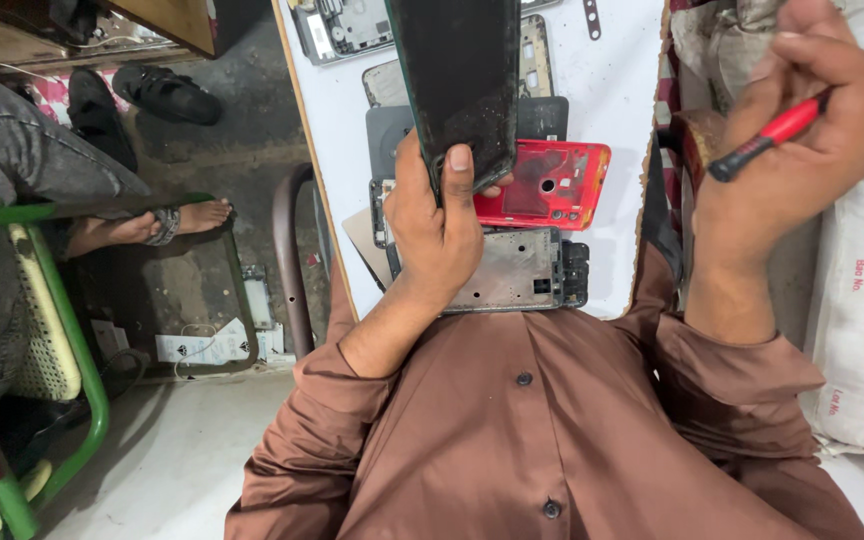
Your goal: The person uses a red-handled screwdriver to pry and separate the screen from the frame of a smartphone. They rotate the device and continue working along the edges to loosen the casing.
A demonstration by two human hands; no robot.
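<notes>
Black phone panel [457, 80] in left hand [437, 225], red screwdriver [767, 135]

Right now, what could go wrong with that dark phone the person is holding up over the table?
The left hand pinches the dark phone only at its bottom end, so that small grip might let it slip and land on the red phone frame and metal frame below. The right hand holds a red screwdriver with its tip close by, which might scratch the phone. Loose parts lie near the white table edge and could get knocked off.
</notes>
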